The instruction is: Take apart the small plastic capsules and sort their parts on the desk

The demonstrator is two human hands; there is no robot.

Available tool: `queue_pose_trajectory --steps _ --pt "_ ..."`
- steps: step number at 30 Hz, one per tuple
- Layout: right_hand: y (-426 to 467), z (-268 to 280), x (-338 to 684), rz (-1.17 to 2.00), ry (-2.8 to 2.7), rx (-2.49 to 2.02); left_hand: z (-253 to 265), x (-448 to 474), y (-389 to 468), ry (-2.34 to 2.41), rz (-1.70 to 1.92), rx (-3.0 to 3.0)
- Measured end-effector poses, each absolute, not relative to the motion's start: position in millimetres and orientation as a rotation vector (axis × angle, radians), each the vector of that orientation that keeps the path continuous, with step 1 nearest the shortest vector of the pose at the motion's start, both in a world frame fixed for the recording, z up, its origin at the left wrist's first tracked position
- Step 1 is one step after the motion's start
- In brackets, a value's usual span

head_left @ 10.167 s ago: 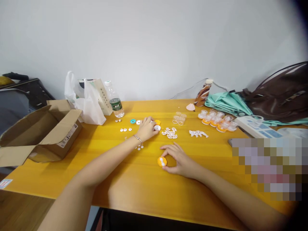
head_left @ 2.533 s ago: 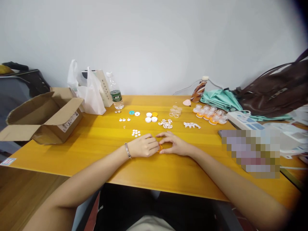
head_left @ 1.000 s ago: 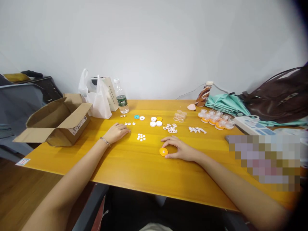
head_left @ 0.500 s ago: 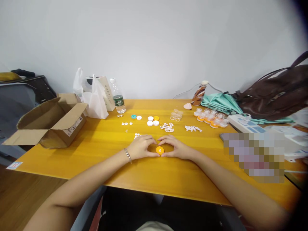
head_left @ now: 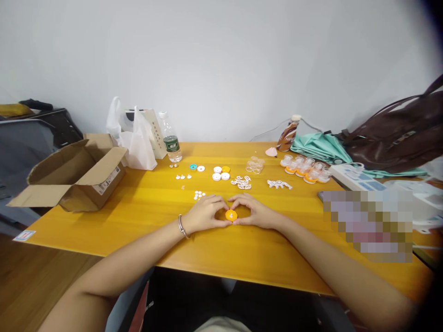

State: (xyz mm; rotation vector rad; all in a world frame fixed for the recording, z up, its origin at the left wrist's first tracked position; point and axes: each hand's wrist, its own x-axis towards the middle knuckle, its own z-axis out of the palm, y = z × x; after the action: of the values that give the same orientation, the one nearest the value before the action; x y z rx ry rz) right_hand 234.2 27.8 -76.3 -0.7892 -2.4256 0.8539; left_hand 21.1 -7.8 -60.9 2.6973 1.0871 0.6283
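Note:
A small round orange disc (head_left: 231,215) with a small white piece at its centre is between my hands, close to the tabletop. My left hand (head_left: 205,214) curves in from the left, its thumb at the disc's near edge. From the other side my right hand (head_left: 258,213) mirrors it, thumb tip also at the near edge. Both hands are closed on the disc with fingers bent round it. Several little white round pieces (head_left: 199,195) lie just beyond my left hand. Farther back are white and yellow discs (head_left: 217,176) and white openwork pieces (head_left: 242,183).
Left stand an open cardboard box (head_left: 100,186), a white plastic bag (head_left: 138,147) and a water bottle (head_left: 172,143). Clear rings (head_left: 255,164), orange-based clear-topped pieces (head_left: 304,168), a brown drink bottle (head_left: 288,133), a power strip (head_left: 356,177) and a brown bag (head_left: 394,129) sit right.
The whole view has shifted slightly. My hands stay around the orange disc in nearly the same pose, and the small white pieces beyond my left hand show more fully.

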Motion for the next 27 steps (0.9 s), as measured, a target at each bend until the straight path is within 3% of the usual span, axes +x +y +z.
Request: queue_pose_trajectory --steps 10,18,27 --pt "30.1 -76.0 239.2 0.928 -2.436 -0.784 -57.7 21.9 -12.9 1.055 0.697 2.549" --pt "28.4 -67.3 243.1 1.017 -2.450 -0.867 -24.5 -8.7 25.1 1.239 1.077 2.476" --pt "26.8 -67.5 242.9 0.955 -2.501 -0.848 -32.1 -45.6 127.4 2.033 0.537 2.494"
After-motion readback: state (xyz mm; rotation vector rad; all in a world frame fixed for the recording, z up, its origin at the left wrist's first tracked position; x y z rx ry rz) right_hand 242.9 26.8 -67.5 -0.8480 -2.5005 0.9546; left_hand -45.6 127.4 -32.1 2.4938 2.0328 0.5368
